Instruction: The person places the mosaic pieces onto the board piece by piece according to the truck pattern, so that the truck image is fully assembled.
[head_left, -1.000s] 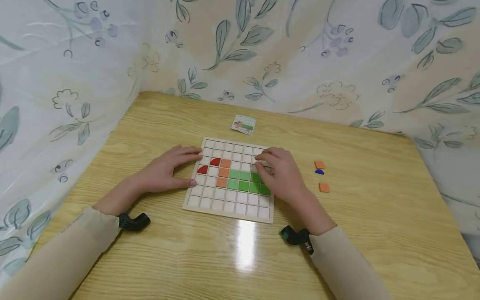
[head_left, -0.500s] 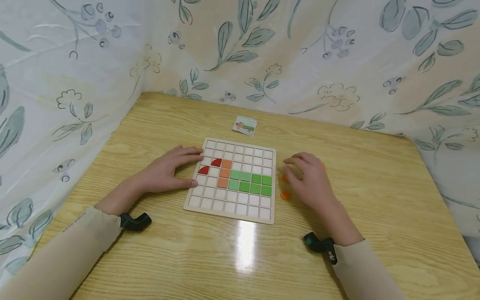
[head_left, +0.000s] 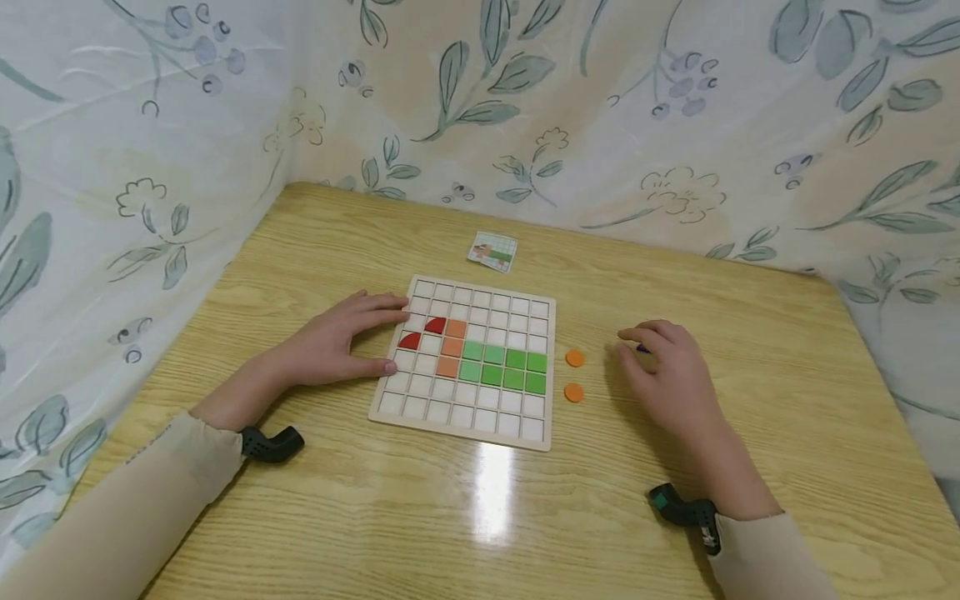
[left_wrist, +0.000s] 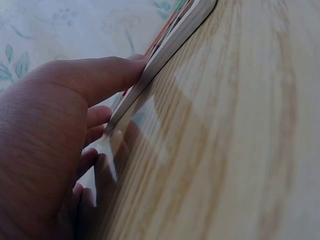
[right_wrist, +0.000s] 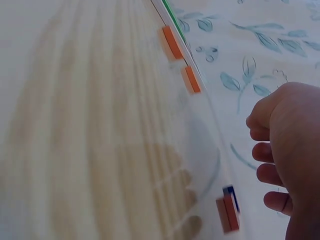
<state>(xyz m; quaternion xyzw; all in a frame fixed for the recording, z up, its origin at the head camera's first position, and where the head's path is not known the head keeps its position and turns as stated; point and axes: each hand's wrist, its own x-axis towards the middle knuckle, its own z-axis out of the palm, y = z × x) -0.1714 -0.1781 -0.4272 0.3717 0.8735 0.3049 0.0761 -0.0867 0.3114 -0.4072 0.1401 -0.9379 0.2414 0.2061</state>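
A square grid board (head_left: 463,415) lies on the table, holding green squares (head_left: 515,359), orange squares (head_left: 452,347) and two red quarter-round pieces (head_left: 408,340). My left hand (head_left: 337,337) rests at the board's left edge; its thumb (left_wrist: 117,75) touches the side in the left wrist view. My right hand (head_left: 671,379) hovers right of the board, fingers loosely bent, nothing visible in them. Partly under it shows a blue half-round piece (head_left: 642,348). Beside that piece, an orange square (right_wrist: 230,212) appears in the right wrist view, hidden from the head view by the hand.
Two orange discs (head_left: 574,375) lie between the board and my right hand. A small picture card (head_left: 492,252) sits beyond the board. Flowered cloth (head_left: 525,108) hangs behind the wooden table (head_left: 360,517) and along its left side.
My right hand has moved right, away from the board's right part, past where the two orange discs lie, to the blue piece. The discs have come into full view. My left hand stays put.
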